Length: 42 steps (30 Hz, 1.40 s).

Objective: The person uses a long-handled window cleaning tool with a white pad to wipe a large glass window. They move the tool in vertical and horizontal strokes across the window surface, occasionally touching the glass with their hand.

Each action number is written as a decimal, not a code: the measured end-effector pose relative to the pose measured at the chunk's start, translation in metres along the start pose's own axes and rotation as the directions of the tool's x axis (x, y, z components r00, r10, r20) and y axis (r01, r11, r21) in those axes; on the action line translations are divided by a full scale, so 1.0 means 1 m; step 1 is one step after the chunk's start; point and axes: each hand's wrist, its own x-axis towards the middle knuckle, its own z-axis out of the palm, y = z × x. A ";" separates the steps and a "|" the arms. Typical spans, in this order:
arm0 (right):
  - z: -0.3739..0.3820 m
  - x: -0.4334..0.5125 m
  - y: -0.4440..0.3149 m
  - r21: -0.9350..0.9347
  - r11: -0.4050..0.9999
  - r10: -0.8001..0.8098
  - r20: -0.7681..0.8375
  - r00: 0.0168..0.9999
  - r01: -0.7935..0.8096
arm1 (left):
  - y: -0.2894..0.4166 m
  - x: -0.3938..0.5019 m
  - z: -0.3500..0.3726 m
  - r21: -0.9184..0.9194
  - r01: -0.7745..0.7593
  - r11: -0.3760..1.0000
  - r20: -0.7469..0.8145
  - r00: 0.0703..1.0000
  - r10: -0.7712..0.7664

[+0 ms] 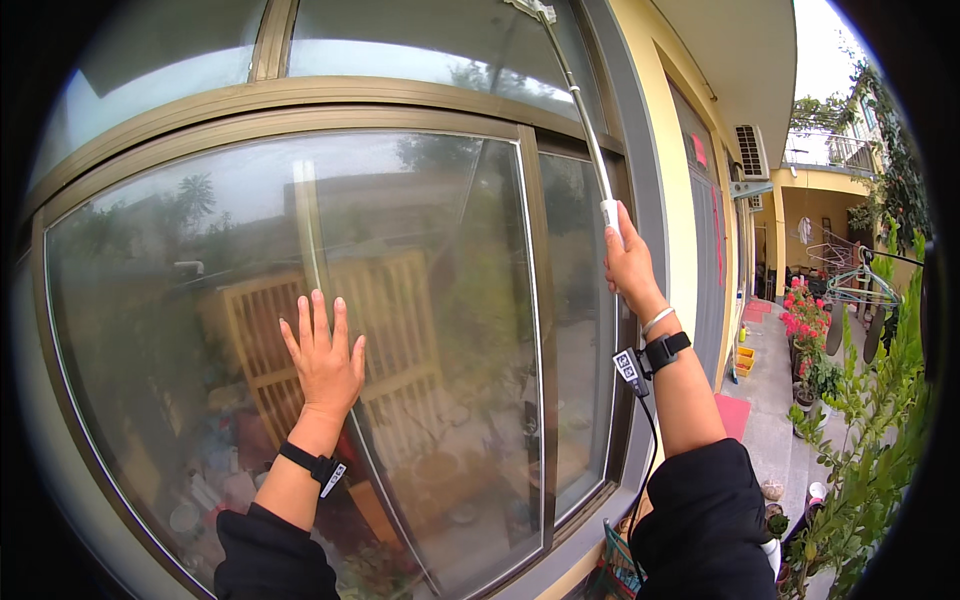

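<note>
My right hand grips the white handle of a long telescopic metal pole. At the pole's far end a white cleaning head lies against the upper window pane, partly cut off by the picture's top edge. My left hand is raised with its fingers spread over the large lower glass pane and holds nothing. It looks flat on the glass, though the contact itself is hidden. A bronze-coloured metal frame divides the upper panes from the lower ones.
A black cable hangs from the device on my right wrist. Right of the window runs a paved walkway with potted red flowers, leafy plants and a clothes hanger rack. Below my right arm stands a green-framed item.
</note>
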 end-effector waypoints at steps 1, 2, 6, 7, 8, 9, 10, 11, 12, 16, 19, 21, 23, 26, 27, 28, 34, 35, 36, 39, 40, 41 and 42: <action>0.006 0.008 -0.006 0.086 0.996 0.012 0.030 0.999 -0.015 | -0.001 0.000 0.000 0.010 -0.008 1.000 -0.001 1.000 0.008; 0.013 0.004 -0.009 0.157 0.987 0.038 0.050 0.998 -0.045 | -0.001 -0.001 -0.001 0.016 0.000 1.000 -0.006 1.000 0.000; 0.038 -0.092 0.001 0.268 0.955 0.092 0.146 0.985 -0.129 | -0.004 -0.002 -0.005 0.012 -0.025 1.000 0.019 1.000 0.024; 0.040 -0.120 0.006 0.260 0.960 0.055 0.188 0.981 -0.103 | -0.005 -0.003 -0.006 -0.003 -0.019 1.000 0.013 1.000 0.019; 0.041 -0.140 0.010 0.285 0.953 0.040 0.225 0.974 -0.105 | -0.004 -0.003 -0.005 -0.023 -0.020 1.000 0.017 1.000 0.021; 0.040 -0.148 0.011 0.237 0.967 0.040 0.238 0.971 -0.098 | -0.004 -0.003 -0.005 -0.045 -0.024 0.999 0.023 0.999 0.025; 0.039 -0.139 0.010 0.199 0.980 -0.023 0.216 0.976 -0.021 | -0.003 -0.003 -0.004 -0.054 -0.021 0.998 0.022 1.000 0.023; 0.037 -0.124 0.006 0.148 0.989 -0.047 0.197 0.979 0.017 | -0.002 -0.004 -0.004 -0.052 -0.026 0.998 0.023 0.999 0.028; 0.033 -0.094 -0.001 0.082 0.994 -0.083 0.142 0.986 0.072 | -0.002 -0.003 -0.003 -0.054 -0.024 0.998 0.027 0.999 0.025; 0.027 0.018 -0.038 0.027 0.997 -0.069 0.060 0.996 0.067 | -0.003 -0.004 -0.002 -0.030 -0.036 0.999 0.027 0.999 0.037; 0.044 0.003 -0.051 0.263 0.965 -0.062 0.166 0.984 0.017 | -0.006 -0.005 -0.003 -0.037 -0.039 0.999 0.031 0.999 0.040; 0.053 -0.051 -0.045 0.297 0.955 -0.061 0.223 0.973 -0.008 | -0.006 -0.005 -0.004 -0.049 -0.031 0.998 0.034 0.999 0.033; 0.060 -0.107 -0.033 0.263 0.965 -0.096 0.252 0.963 0.027 | -0.005 -0.005 -0.004 -0.070 -0.028 0.997 0.033 0.999 0.030; 0.061 -0.101 -0.036 0.097 0.987 -0.143 0.204 0.968 0.125 | -0.003 -0.003 -0.005 -0.057 -0.045 0.997 0.024 0.999 0.047; 0.059 -0.073 -0.046 0.006 0.981 -0.194 0.135 0.972 0.195 | -0.003 -0.002 -0.005 -0.055 -0.048 0.997 0.030 0.998 0.049; 0.056 -0.040 -0.059 -0.066 0.975 -0.205 0.086 0.975 0.211 | -0.004 -0.002 -0.006 -0.049 -0.051 0.998 0.033 0.998 0.053; 0.076 0.038 -0.100 0.107 0.986 -0.141 0.091 0.986 0.131 | -0.011 -0.002 -0.014 -0.013 -0.088 0.996 0.063 0.994 0.089; 0.081 0.015 -0.093 0.162 0.979 -0.145 0.113 0.983 0.125 | -0.012 -0.003 -0.015 -0.007 -0.098 0.995 0.079 0.992 0.098; 0.081 -0.014 -0.083 0.251 0.965 -0.126 0.182 0.975 0.078 | -0.013 -0.002 -0.017 0.002 -0.105 0.995 0.094 0.990 0.104; 0.081 -0.095 -0.054 0.277 0.959 -0.136 0.267 0.954 0.060 | -0.015 -0.001 -0.018 0.015 -0.116 0.993 0.109 0.987 0.114; 0.080 -0.098 -0.053 0.231 0.969 -0.150 0.254 0.956 0.091 | -0.014 -0.001 -0.018 0.012 -0.118 0.993 0.105 0.988 0.116; 0.077 -0.100 -0.052 0.198 0.974 -0.161 0.244 0.956 0.113 | -0.013 0.000 -0.018 0.011 -0.126 0.992 0.099 0.987 0.124; 0.074 -0.084 -0.060 0.107 0.978 -0.200 0.202 0.959 0.181 | -0.012 0.001 -0.017 -0.003 -0.134 0.991 0.102 0.986 0.134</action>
